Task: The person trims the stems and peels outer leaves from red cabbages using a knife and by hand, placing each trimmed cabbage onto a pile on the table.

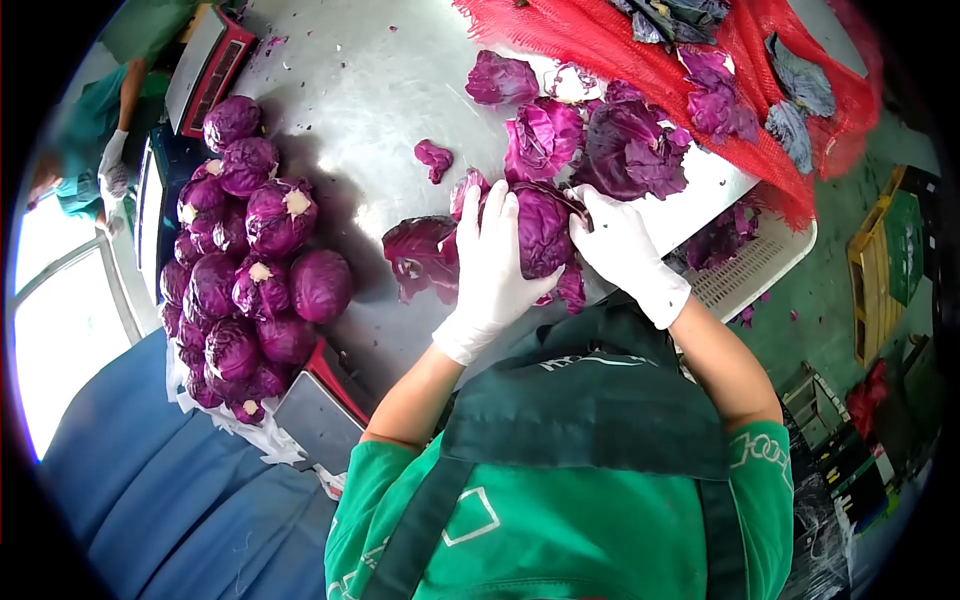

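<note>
A purple cabbage point(543, 232) is between my two white-gloved hands, close to the table's near edge. My left hand point(490, 262) is wrapped along its left side, fingers pointing up the picture. On the cabbage's right side, my right hand point(615, 235) has its fingers pressed together at the upper edge, by a dark spot too small to make out. Loose purple leaves lie around: a dark one point(420, 255) left of my left hand, a curled one point(543, 138) above the cabbage, and a broad one point(628, 150) above my right hand.
Several purple cabbages point(232, 285) are piled at the left, between two red-framed devices point(208, 75). Red netting point(650, 75) with dark leaves lies at the upper right. A white crate point(745, 290) with leaf scraps stands at the right. Another person's gloved hand point(113, 180) shows far left.
</note>
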Demonstrator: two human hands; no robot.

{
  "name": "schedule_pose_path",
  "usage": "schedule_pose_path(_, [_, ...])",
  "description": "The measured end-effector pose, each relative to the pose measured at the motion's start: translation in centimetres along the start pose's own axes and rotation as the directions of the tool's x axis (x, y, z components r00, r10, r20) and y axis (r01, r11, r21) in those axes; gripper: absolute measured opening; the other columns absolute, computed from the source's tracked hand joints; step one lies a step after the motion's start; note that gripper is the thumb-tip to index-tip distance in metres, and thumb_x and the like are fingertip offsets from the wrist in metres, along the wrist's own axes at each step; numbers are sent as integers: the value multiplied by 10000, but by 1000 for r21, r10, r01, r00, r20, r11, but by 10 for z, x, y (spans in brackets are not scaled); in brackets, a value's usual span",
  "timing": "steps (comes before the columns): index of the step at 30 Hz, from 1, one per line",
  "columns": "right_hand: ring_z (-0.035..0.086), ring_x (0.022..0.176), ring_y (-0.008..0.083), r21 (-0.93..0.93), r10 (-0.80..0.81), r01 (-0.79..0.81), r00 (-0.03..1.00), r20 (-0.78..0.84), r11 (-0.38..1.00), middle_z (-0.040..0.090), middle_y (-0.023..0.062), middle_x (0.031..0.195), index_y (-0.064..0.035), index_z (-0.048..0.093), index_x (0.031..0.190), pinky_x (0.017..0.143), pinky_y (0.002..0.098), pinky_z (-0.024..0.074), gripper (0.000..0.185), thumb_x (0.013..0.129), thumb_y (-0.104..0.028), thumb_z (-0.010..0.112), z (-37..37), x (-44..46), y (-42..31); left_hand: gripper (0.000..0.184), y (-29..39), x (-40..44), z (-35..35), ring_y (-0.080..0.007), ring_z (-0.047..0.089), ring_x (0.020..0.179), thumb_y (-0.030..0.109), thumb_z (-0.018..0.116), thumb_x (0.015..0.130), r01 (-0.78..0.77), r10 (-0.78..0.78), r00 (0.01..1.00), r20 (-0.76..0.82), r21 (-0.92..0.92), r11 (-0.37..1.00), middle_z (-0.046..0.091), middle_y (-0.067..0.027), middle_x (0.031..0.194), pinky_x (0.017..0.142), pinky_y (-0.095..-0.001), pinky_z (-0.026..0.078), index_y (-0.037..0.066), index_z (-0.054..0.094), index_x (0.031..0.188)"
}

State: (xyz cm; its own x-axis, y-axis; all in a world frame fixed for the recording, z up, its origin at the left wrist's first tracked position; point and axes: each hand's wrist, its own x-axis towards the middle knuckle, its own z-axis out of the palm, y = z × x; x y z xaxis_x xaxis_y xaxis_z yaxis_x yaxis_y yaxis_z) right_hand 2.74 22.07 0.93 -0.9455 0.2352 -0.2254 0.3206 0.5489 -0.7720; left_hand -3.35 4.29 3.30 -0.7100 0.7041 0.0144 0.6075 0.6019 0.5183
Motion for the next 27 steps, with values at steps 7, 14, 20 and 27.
schedule_pose_path(7, [625,626,355,48,74,-70,994,-83,996,609,199,707,-43,585,1067,613,427,483,196,878,-79,623,3,12,29,977,-29,-11,2,-433,392,1326,292,893,622,87,-104,991,-89,-172,981,432,-262,1374,1103,-493,350,-54,364,1366])
schedule_pose_path(14, [669,804,377,-46,112,-123,976,-189,991,680,203,880,-72,635,1144,717,439,507,274,878,-133,652,-20,31,67,676,-46,-13,8,-238,534,1190,162,789,825,357,-553,817,164,-897,261,489,-160,1318,1005,-382,476,37,378,1347])
schedule_pose_path(20, [656,891,334,-534,-98,-246,840,-534,809,629,117,1104,-136,631,1227,766,407,552,333,909,-237,638,-79,9,114,638,-19,6,20,-308,517,1271,357,615,961,235,-363,766,530,-757,-609,476,-170,1417,1072,-488,448,80,346,1469])
schedule_pose_path(27, [652,934,291,-76,-53,30,944,-325,997,624,146,1139,-120,617,1249,793,361,542,490,844,-371,736,-28,-20,-2,635,7,23,26,-323,486,1315,458,524,991,364,-346,757,554,-798,-481,451,-175,1444,1067,-540,443,71,350,1463])
